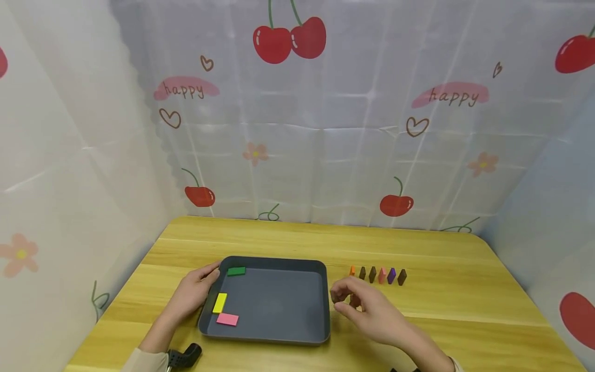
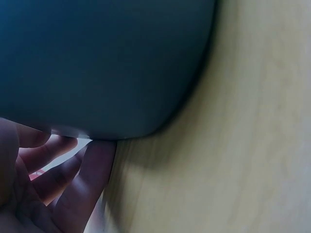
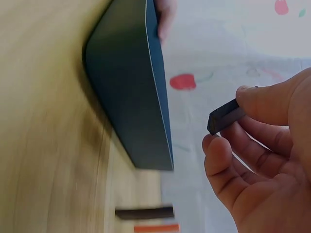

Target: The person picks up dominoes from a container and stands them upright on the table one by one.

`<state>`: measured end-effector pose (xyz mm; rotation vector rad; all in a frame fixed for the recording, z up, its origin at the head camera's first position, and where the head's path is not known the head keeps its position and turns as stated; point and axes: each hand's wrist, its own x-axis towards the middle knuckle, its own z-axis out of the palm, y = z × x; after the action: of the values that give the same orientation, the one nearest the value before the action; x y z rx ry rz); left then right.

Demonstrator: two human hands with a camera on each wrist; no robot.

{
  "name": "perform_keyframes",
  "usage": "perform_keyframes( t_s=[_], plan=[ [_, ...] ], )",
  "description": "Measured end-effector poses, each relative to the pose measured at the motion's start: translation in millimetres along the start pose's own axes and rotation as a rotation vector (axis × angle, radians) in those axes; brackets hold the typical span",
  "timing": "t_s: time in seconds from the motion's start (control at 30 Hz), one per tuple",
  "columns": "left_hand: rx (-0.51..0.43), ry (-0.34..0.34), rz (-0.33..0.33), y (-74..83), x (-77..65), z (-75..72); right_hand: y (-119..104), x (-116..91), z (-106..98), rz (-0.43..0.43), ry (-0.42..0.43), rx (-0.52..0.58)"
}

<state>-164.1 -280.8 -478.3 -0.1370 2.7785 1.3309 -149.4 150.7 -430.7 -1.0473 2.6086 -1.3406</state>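
My right grip (image 1: pixel 369 312) pinches a dark block (image 3: pixel 226 116) beside the tray (image 1: pixel 279 302); my left grip (image 1: pixel 192 292) holds the tray's left side. Green, yellow and pink blocks (image 1: pixel 228 320) lie inside.

Tray (image 1: pixel 279 302): left-wrist view crops it | right of tray: we lose the orange block's base, its top (image 1: pixel 351 270) showing, behind right hand (image 1: pixel 369 312) | near-left of tray: picture's edge cuts sleeve (image 1: pixel 146 360)

Blackish block (image 3: pixel 224 116), dark-grey tray (image 1: pixel 279 302), yellow wood-grain table (image 1: pixel 465 289), whitish backdrop (image 1: pixel 321 175) with red cherries (image 1: pixel 309 37)
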Motion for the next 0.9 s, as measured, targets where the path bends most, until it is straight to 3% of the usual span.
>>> perform_keyframes(
  t_s=[0.23,0.5,0.9],
  plan=[
    [0.006,-0.001,-0.003,-1.7,1.0,0.0,14,-10,-21,0.075,0.049,0.028],
    [0.005,-0.003,0.000,-2.3,1.1,0.8,36,-22,-42,0.256,0.122,0.091],
    [0.000,-0.006,0.003,-4.0,2.7,0.4,72,-32,-45,0.372,0.138,0.127]
  ],
)
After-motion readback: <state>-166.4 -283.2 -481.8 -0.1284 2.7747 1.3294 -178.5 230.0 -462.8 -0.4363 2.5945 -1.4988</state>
